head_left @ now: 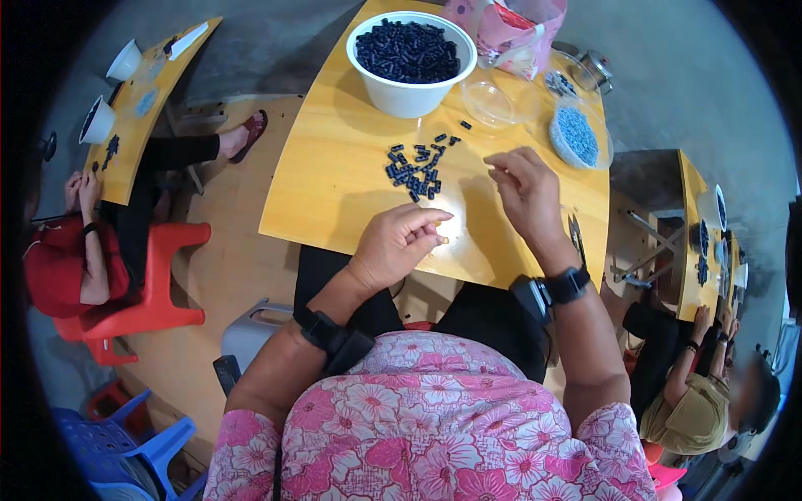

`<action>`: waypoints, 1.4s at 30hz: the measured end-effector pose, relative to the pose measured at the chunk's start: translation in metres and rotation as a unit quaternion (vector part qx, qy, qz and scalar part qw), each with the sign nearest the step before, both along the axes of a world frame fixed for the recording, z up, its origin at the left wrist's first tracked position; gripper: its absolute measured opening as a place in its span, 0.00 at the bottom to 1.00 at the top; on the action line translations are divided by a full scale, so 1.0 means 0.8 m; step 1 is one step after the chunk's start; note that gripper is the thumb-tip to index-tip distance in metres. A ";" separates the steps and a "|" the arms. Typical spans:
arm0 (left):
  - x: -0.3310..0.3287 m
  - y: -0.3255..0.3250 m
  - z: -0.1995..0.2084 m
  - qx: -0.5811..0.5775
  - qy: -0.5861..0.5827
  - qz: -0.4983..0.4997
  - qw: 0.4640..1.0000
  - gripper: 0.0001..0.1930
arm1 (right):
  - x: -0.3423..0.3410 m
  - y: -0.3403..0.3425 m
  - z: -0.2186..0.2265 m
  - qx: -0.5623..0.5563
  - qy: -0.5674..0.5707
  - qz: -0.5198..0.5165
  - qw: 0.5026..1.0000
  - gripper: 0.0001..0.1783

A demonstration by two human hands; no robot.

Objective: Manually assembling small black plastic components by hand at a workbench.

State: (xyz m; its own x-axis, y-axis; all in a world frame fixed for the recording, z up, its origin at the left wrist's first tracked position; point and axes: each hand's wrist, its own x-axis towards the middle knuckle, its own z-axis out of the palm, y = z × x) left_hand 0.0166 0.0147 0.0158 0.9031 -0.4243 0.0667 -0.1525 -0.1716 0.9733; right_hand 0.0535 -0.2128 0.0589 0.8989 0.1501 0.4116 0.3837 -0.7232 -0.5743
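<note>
My left hand hovers over the near edge of the yellow table, just below a loose pile of small black cylindrical parts. Its fingers are curled, with thumb and forefinger bent toward each other; anything between them is too small to make out. To the right of the pile, my right hand is raised above the tabletop. Its thumb and fingers draw together in a pinch, and whatever they may hold cannot be seen. Beyond the pile stands a white tub heaped with the same kind of black parts.
At the right, a clear bowl holds small light-blue pieces, near an upturned-looking clear lid. Dark scissors-like snips lie by my right wrist. A pink bag and metal canister stand at the back. Other people work at side tables.
</note>
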 end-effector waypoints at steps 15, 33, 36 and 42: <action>0.007 0.008 0.002 0.026 -0.050 -0.027 0.998 0.12 | 0.072 0.050 -0.026 -0.196 0.065 -0.059 0.977 0.07; 0.000 0.006 -0.005 -0.006 0.010 -0.014 1.000 0.13 | 0.019 0.032 -0.037 -0.210 0.028 -0.038 0.976 0.04; -0.001 0.001 -0.005 -0.042 0.041 0.024 0.998 0.12 | 0.001 0.036 -0.041 -0.137 0.017 -0.009 0.990 0.07; 0.002 -0.010 -0.019 -0.033 0.021 0.104 0.994 0.06 | -0.039 0.059 -0.048 -0.087 0.025 0.039 0.995 0.10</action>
State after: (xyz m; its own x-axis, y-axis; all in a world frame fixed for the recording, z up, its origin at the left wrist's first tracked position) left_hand 0.0184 0.0064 0.0007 0.9732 -0.2246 0.0485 -0.0794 -0.1307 0.9882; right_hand 0.0220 -0.1659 0.0206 0.9007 0.2844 0.3285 0.4160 -0.7826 -0.4631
